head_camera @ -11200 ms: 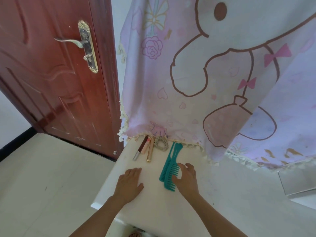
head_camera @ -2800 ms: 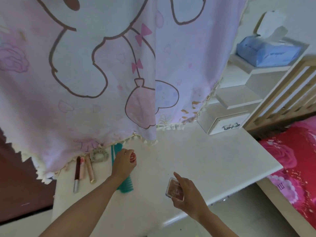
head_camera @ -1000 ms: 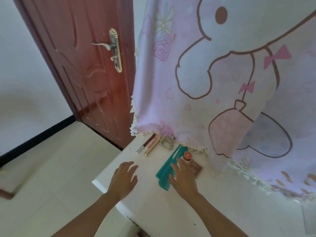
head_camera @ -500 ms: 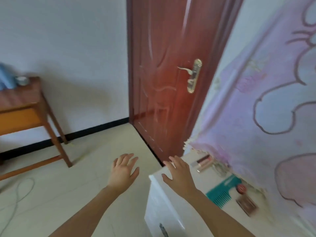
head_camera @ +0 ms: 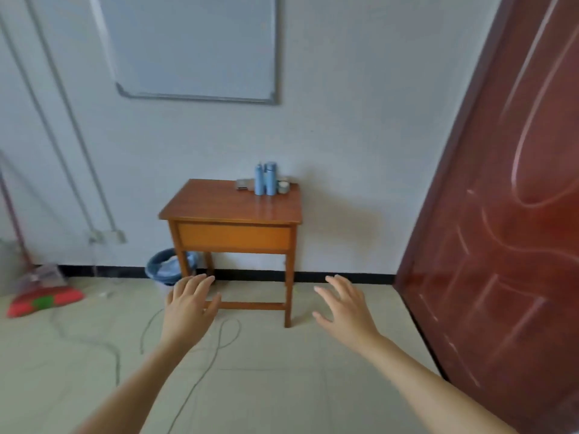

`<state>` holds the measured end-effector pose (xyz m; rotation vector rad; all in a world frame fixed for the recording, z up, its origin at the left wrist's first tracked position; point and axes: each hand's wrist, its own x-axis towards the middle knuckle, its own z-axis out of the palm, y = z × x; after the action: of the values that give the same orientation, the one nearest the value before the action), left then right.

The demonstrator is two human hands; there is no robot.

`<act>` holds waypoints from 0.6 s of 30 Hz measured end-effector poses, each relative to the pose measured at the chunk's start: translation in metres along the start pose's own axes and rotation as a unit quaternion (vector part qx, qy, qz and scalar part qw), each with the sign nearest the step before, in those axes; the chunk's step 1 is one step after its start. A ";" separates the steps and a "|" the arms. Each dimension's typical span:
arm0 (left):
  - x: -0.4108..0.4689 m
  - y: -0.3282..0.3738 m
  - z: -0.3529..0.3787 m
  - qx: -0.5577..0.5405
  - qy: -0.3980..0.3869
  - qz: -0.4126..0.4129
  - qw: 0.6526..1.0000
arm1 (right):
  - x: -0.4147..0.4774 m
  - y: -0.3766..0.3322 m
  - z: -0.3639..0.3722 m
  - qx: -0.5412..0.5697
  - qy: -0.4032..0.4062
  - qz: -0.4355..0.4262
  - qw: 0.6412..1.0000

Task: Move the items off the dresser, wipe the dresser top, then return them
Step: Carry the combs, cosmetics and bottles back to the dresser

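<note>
Above the tiled floor point(head_camera: 282, 386), facing a small wooden table point(head_camera: 219, 205): both hands empty, fingers spread.

Left to right: red broom point(head_camera: 44, 300) lying at the wall; blue bin point(head_camera: 163, 267) just beside the table's left legs; left hand point(head_camera: 189, 308) held out palm down, fingers straight and slightly apart, touching nothing. A grey cable point(head_camera: 219, 339) loops on the floor under it. Whiteboard point(head_camera: 194, 48) on the wall, surface blank. On the table's back right corner, close to the wall: a flat case point(head_camera: 243, 184), two blue bottles point(head_camera: 264, 180) upright and touching, a small jar point(head_camera: 283, 186); labels too blurred to read. These stand well beyond both hands and between them in the view. Right hand point(head_camera: 347, 311) palm down, fingers fanned wide. Dark red door point(head_camera: 507, 245) at far right.
</note>
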<state>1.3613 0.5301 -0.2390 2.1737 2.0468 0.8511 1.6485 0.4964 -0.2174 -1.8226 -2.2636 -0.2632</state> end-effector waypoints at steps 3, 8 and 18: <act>0.019 -0.026 -0.021 0.009 0.019 -0.007 1.000 | 0.046 -0.024 -0.004 0.020 0.017 -0.029 0.999; 0.055 -0.039 -0.038 0.007 0.050 -0.014 0.999 | 0.112 -0.033 0.005 0.064 0.055 -0.067 0.994; 0.188 -0.068 -0.037 0.050 0.105 -0.019 0.993 | 0.290 -0.015 0.025 0.089 0.077 -0.127 0.985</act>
<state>1.2804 0.7022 -0.1659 2.1701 2.2661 1.0348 1.5729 0.7717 -0.1590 -1.3768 -2.3249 -0.2269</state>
